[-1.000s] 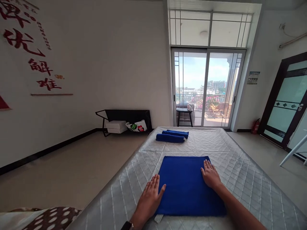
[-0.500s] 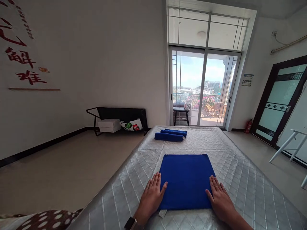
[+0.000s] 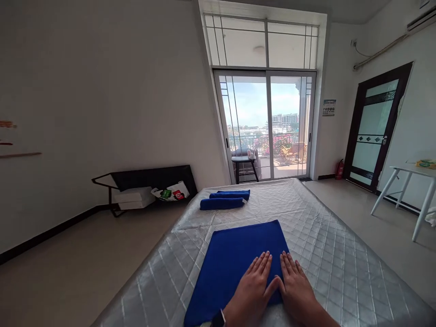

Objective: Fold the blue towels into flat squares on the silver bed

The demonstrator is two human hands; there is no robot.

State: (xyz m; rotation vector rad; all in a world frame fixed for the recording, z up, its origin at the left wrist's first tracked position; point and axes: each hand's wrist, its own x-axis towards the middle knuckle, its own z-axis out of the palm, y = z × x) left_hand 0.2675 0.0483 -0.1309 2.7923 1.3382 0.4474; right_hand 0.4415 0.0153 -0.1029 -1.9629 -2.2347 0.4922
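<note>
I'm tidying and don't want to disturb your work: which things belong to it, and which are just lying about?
Part of the work:
- flat blue cloth, touched by left hand and right hand
- two blue bundles, probably
- quilted silver cover beneath

Just lying about, it seems:
- white boxes
- printed bag
- black stool

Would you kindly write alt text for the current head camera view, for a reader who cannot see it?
The person's left hand and right hand lie flat, thumbs close together, near the right edge of a spread blue cloth on a quilted silver cover. Beyond it lie rolled blue cloths, with glass sliding doors behind.
</note>
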